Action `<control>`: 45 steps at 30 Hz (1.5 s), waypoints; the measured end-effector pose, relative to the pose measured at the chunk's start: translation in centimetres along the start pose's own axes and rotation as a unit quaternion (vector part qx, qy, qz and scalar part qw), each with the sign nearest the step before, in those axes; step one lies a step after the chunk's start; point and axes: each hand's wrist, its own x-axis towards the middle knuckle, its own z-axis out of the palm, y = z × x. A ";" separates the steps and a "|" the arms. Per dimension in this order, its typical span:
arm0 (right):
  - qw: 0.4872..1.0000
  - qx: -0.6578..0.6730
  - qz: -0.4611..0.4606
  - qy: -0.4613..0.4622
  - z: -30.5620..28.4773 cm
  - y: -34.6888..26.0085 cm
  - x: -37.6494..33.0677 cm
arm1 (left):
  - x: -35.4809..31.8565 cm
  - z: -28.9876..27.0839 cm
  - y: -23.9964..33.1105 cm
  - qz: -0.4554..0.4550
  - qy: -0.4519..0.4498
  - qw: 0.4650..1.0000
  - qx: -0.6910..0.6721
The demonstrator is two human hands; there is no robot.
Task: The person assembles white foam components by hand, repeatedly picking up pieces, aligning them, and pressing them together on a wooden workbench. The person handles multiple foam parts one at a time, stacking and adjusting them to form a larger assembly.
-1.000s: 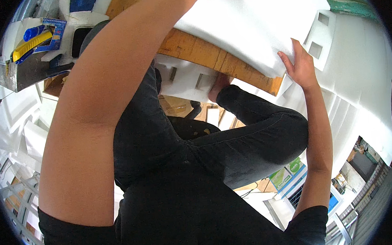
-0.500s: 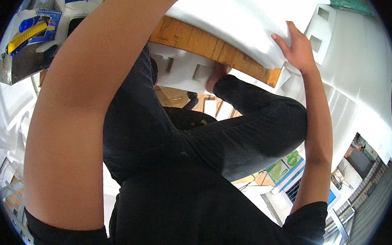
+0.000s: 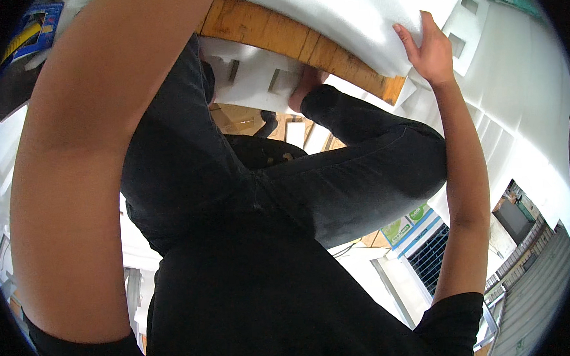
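- Close by are the person's black shirt and dark pants, with the legs bent.
- The left arm goes up past the top edge. The left hand is out of sight, so I cannot tell what its fingers do.
- Past the knees is a brown wooden tabletop.
- A big white sheet lies on it.
- The right hand touches the sheet's right edge, its thumb and pointing finger spread apart, not clenched.
- Just beyond that hand is a white piece with square holes.
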 end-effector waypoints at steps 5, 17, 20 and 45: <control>1.000 0.008 -0.004 0.010 0.1 0.1 -0.1 | -0.5 0.2 0.0 0.013 0.033 0.999 -0.001; 0.999 0.034 -0.024 0.035 -0.3 -0.3 0.1 | -0.9 -1.0 -0.8 0.031 0.018 0.999 -0.036; 0.999 0.032 -0.005 0.021 -0.6 -0.3 -0.4 | -0.3 -0.8 -0.5 0.037 -0.003 0.998 -0.060; 0.998 0.059 0.028 0.017 -3.3 -2.7 2.1 | -0.6 -2.6 -1.3 0.008 -0.058 0.995 -0.077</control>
